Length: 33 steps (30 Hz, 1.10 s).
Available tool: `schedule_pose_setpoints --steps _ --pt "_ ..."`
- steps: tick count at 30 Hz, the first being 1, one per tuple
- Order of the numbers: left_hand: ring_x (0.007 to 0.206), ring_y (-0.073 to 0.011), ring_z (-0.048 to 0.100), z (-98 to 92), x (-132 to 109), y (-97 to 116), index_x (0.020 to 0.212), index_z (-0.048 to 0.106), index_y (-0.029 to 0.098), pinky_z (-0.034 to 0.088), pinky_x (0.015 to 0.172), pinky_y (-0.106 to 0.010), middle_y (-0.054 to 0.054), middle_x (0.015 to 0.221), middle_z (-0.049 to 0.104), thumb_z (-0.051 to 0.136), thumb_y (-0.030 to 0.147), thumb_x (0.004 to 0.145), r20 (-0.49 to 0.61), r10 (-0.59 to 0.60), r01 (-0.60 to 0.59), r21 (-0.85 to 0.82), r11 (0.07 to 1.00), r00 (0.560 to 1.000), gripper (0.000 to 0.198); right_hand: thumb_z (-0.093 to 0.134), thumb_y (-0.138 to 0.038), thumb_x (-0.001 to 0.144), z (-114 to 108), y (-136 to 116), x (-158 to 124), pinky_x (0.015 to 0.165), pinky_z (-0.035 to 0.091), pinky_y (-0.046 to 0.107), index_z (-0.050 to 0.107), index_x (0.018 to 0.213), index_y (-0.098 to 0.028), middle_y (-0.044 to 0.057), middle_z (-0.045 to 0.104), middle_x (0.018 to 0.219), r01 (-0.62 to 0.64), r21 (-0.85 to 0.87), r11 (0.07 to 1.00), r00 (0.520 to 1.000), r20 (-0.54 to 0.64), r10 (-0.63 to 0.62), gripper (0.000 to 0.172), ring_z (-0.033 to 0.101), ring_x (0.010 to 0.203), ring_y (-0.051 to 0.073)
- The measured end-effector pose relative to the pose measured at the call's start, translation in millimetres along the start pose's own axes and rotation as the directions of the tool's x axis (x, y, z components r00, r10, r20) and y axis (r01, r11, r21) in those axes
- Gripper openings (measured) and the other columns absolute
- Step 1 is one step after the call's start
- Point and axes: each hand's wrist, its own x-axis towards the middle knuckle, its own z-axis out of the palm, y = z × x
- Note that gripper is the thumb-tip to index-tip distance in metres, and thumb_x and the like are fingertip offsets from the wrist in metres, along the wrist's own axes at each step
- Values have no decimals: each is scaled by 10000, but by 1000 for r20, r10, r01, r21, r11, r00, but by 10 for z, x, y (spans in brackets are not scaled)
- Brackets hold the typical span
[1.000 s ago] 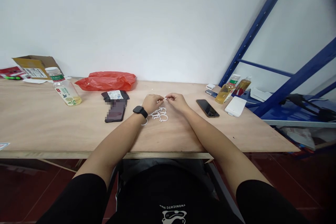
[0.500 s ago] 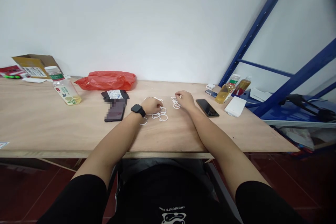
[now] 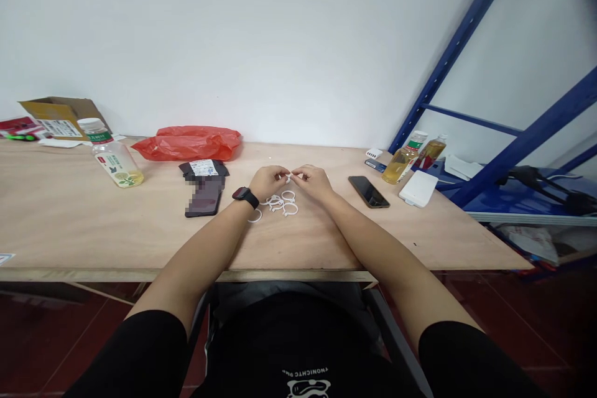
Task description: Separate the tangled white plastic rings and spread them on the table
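- While the worktop and the clutter on it sit as they did half a second ago, only the hands have moved.
- Worktop: pale plywood, flat, matte grain, raw front edge.
- Red bag: thin crinkled plastic, glossy, slumped flat, well beyond and left of the fingers.
- Plastic bottle: clear, yellowish liquid, lying tilted, far left of the fingers.
- Two phones: dark glass slabs, one just left of the left wrist, one near the right of the right hand.
- Right hand: was out to the right by a small set of rings. It is now back at centre, fingers meeting the left ones.
- Left hand: up off the pile, black watch on the wrist, fingers turned toward the right hand.
- Ring pile: thin white plastic loops, round with small tabs, loosely overlapped, just on the body side of the fingers.
- White ring: one piece pinched between both sets of fingers, clear of the worktop. So both hands work the same part now. Too small to tell if it's snapped closed.
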Motion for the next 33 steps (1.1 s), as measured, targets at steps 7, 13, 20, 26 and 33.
schedule_pose_setpoints --steps 7,13,20,26,33 --pt "766 -161 663 2 -10 24 917 731 161 525 740 -277 -52 860 751 599 298 852 -2 -43 43 -100 994 999 201 592 -280 898 19 38 -3 761 466 273 758 949 -223 43 733 894 55 39 998 998 33 -56 184 634 760 153" --pt "722 -166 662 11 -1 19 840 724 156 513 699 -282 -56 803 744 633 407 846 -4 -88 84 -232 969 996 266 600 -239 884 50 37 -9 745 472 269 734 900 -199 43 728 851 83 69 994 996 -34 -81 141 635 766 157" --pt "707 -158 647 74 25 37 854 704 147 506 683 -273 -47 779 727 663 401 823 -83 -121 84 -355 931 989 259 576 -281 892 63 20 5 730 488 273 725 952 -203 42 731 888 57 160 985 994 -101 -41 178 642 772 161" --pt "820 -174 672 98 29 30 972 711 145 523 797 -306 -81 938 744 638 308 829 -70 -106 79 -317 945 992 228 580 -262 876 53 130 36 751 495 280 735 965 -207 37 736 903 1 61 998 994 -109 6 186 651 765 163" --pt "786 -186 656 52 -24 36 861 772 202 491 756 -284 -39 860 747 648 303 776 338 21 -63 114 991 941 181 543 -206 884 -160 403 32 802 476 318 731 1003 -209 99 705 1059 -80 -444 893 994 34 106 222 646 963 235"
